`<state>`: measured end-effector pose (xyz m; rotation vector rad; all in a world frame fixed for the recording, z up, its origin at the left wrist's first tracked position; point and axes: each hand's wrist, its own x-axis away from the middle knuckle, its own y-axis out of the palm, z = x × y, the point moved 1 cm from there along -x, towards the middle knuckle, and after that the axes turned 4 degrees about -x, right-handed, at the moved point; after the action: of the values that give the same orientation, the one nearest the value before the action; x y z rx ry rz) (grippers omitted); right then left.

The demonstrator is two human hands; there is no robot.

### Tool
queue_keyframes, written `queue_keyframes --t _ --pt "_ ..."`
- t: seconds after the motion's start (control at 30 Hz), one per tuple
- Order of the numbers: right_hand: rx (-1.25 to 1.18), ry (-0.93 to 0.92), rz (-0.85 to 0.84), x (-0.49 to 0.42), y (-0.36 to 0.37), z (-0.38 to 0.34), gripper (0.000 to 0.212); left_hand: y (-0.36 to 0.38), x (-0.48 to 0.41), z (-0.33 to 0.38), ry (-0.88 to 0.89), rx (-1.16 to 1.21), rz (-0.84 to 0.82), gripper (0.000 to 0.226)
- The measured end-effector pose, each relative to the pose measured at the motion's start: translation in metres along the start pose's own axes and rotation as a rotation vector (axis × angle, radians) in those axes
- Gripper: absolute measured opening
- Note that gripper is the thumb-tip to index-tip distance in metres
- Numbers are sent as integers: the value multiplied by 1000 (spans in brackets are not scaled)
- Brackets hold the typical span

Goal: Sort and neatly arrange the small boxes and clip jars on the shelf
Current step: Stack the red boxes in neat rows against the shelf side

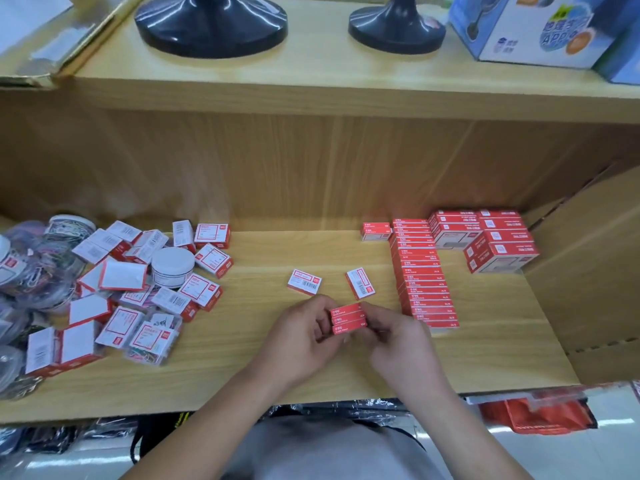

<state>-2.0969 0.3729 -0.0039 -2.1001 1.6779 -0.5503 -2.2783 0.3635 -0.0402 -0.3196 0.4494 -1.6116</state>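
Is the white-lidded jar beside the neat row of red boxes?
No, the white-lidded jar sits among jumbled boxes on the left, while the row of red boxes is on the right.

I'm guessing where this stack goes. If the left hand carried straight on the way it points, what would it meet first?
Past the held stack, probably the long row of red boxes, passing close by a loose box; the left hand points up and right, toward it.
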Motion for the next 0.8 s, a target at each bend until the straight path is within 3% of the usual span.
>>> queue_keyframes --t 0.07,0.13,0.27,0.47,0.63,0.73,0.8 --pt "-79 -28 -1 -10 -19 -9 37 -5 -12 5 1 43 29 27" --pt "-79 -70 101 -25 -43 -15 31 -10 -33 12 -2 41 93 29" --pt "91 -143 218 -56 -78 -19 14 -7 -90 24 43 -170 178 28" --pt "126 -158 197 -77 -89 -11 8 21 -137 17 -68 -278 144 31" --pt "139 -189 191 -86 -93 -1 8 30 -143 18 -219 -216 208 32" --pt "146 -198 189 -88 -92 2 8 35 -144 17 -174 -305 227 34" --pt "142 -203 180 -86 -91 2 9 39 -142 17 -149 -370 218 20"
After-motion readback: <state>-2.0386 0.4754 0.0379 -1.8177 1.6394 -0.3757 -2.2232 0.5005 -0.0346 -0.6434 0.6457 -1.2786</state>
